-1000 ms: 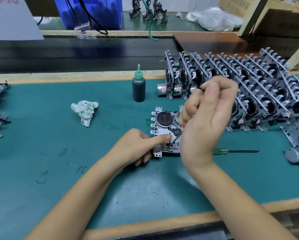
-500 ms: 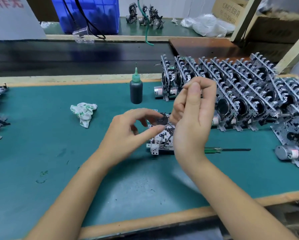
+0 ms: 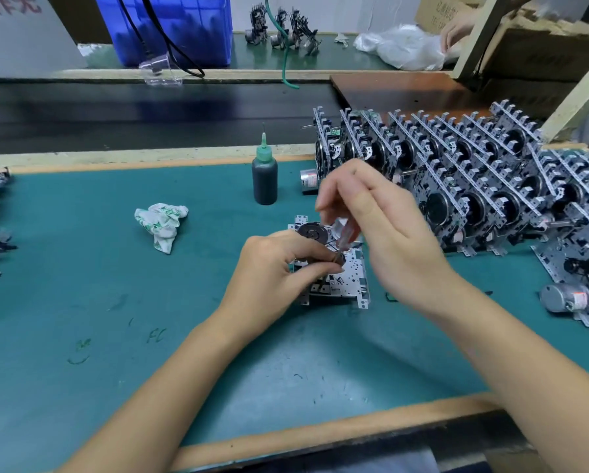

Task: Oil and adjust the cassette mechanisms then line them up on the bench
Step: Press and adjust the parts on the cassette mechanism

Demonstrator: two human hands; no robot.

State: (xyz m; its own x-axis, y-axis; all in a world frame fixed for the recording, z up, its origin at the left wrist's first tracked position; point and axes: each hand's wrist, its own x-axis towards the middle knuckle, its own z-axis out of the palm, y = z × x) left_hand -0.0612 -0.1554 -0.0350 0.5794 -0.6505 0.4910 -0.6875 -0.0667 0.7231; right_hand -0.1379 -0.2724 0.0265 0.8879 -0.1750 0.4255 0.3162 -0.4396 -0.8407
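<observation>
- The cassette mechanism (image 3: 334,268) lies flat on the green bench mat (image 3: 81,268), in front of the oil bottle (image 3: 264,175).
- The left hand (image 3: 279,268) rests on the mechanism, with thumb and fingers curled around a small round part on its top.
- The right hand (image 3: 381,230) holds a screwdriver (image 3: 346,233) with a clear handle; its tip points down to the mechanism.
- To the right of the oil bottle, a row of cassette mechanisms (image 3: 456,186) stands upright on edge.
- A crumpled cloth (image 3: 161,225) lies to the left of the oil bottle.
</observation>
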